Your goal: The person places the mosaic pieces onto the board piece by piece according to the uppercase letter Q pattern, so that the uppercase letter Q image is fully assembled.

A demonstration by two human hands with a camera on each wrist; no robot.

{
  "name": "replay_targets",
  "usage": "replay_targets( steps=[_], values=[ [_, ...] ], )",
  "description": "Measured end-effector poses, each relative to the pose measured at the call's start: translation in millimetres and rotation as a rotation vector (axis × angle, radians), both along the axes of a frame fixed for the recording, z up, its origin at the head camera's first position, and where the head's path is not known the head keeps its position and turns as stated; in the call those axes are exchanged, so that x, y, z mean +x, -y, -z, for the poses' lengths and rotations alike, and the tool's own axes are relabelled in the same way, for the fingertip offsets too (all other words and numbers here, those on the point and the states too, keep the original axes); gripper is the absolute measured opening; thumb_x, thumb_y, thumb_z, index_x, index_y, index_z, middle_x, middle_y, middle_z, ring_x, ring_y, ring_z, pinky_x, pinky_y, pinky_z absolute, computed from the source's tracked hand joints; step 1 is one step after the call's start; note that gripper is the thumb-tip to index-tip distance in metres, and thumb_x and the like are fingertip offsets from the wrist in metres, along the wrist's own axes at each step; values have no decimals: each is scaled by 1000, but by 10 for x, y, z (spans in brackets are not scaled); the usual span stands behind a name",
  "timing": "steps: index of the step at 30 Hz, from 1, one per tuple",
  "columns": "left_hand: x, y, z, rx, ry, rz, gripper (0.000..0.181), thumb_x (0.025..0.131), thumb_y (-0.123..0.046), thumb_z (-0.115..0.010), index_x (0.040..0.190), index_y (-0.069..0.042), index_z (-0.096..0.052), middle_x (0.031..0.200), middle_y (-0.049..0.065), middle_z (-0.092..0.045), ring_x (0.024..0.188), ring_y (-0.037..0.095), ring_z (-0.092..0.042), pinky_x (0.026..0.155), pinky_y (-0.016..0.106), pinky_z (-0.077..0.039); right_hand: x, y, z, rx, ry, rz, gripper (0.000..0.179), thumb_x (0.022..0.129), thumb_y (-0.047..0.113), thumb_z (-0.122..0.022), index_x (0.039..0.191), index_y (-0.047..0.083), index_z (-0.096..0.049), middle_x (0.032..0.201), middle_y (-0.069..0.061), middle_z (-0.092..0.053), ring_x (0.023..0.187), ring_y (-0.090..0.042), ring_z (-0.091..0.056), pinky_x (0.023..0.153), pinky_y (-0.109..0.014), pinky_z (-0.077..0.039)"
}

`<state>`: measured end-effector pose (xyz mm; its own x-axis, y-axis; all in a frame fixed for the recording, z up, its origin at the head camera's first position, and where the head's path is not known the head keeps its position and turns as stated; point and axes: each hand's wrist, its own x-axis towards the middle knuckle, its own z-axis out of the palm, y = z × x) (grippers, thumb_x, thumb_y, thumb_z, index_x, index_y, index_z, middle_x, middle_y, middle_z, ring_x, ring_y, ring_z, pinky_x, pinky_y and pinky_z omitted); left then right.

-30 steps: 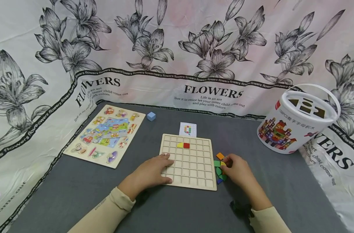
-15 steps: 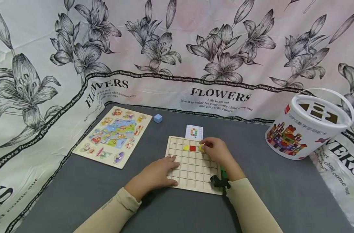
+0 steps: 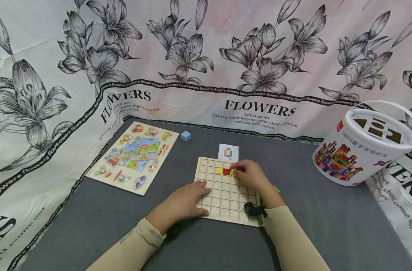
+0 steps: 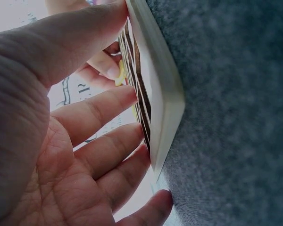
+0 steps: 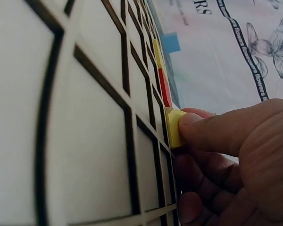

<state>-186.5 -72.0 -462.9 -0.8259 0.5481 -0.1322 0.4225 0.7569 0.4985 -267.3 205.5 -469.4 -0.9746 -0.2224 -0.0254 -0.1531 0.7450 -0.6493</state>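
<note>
A wooden grid board (image 3: pixel 222 195) lies on the grey table. In its upper rows a yellow piece (image 3: pixel 219 171) and a red square piece (image 3: pixel 227 171) sit side by side. My right hand (image 3: pixel 254 178) pinches a second yellow piece (image 5: pixel 175 127) between thumb and fingers, at the cell just right of the red one. On the board's left edge rests my left hand (image 3: pixel 183 203), its fingers spread and fairly straight; in the left wrist view the thumb and fingertips touch the rim. Behind the board lies a small pattern card (image 3: pixel 228 152).
A picture puzzle board (image 3: pixel 133 158) with cards on it lies at the left. Near it stands a blue cube (image 3: pixel 186 136). A white lidded bucket (image 3: pixel 361 146) stands at the right. Green pieces (image 3: pixel 276 189) show partly behind the right forearm.
My right hand has carried a yellow piece from the pile right of the board to beside the red piece. The left hand stays on the board's edge. The head view has shifted slightly.
</note>
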Motion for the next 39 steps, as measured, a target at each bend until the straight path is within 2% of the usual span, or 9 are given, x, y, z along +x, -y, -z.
replay_targets(
  steps=[7,11,14,18,22,26,31,34,39],
  values=[
    [5,-35,-7,20,4,11,70,91,-32,-91,153,-12,-65,171,13,-47,162,34,-40,128,57,-40,21,-4,-9,43,-34,20,19,106,9,-69,117,9,-83,111,-13,-71,93,-25,-61,83,-41,-52],
    [4,-63,-21,25,8,17,70,91,-32,-91,153,-12,-64,172,13,-47,163,34,-39,129,57,-39,38,-32,-17,39,-25,38,18,106,10,-69,118,9,-83,114,-13,-72,95,-25,-62,84,-41,-53],
    [6,-80,-22,24,9,22,70,91,-32,-90,154,-12,-64,172,13,-46,163,33,-39,129,57,-38,61,-101,-41,23,-26,63,22,108,13,-67,125,6,-79,117,-14,-73,95,-26,-63,81,-39,-53],
    [18,-83,-3,29,11,16,70,92,-31,-90,154,-12,-63,172,13,-46,163,33,-38,129,57,-38,116,-337,-121,8,-64,122,29,111,16,-63,135,3,-74,117,-16,-72,89,-25,-61,72,-36,-51],
    [24,-69,8,38,25,-4,71,91,-31,-90,154,-12,-63,172,12,-46,163,34,-38,129,59,-37,256,-714,-203,30,-68,149,29,111,15,-63,135,1,-73,117,-18,-72,83,-25,-59,68,-36,-50],
    [15,-48,7,30,29,-19,72,91,-32,-91,155,-13,-63,173,11,-45,164,33,-38,129,60,-37,481,-1077,-219,83,-23,122,25,110,14,-65,129,1,-75,115,-17,-75,86,-23,-61,71,-36,-52],
    [13,-23,-3,30,21,-15,72,91,-32,-91,154,-12,-64,172,12,-46,163,34,-38,129,59,-37,764,-1387,-146,114,65,27,17,106,16,-72,118,6,-79,103,-5,-76,85,-16,-61,74,-32,-54],
    [16,-13,-11,41,21,-11,72,90,-31,-91,154,-11,-64,172,14,-46,163,34,-38,129,59,-37,873,-1454,-98,101,78,-13,16,103,20,-77,116,10,-80,101,0,-74,84,-13,-60,73,-28,-53],
    [24,-17,-9,60,16,-3,71,91,-29,-91,154,-9,-64,172,15,-46,163,35,-38,129,58,-37,942,-1366,-80,71,65,-54,22,99,24,-83,117,11,-80,105,-1,-71,84,-11,-58,71,-26,-51]
  ],
)
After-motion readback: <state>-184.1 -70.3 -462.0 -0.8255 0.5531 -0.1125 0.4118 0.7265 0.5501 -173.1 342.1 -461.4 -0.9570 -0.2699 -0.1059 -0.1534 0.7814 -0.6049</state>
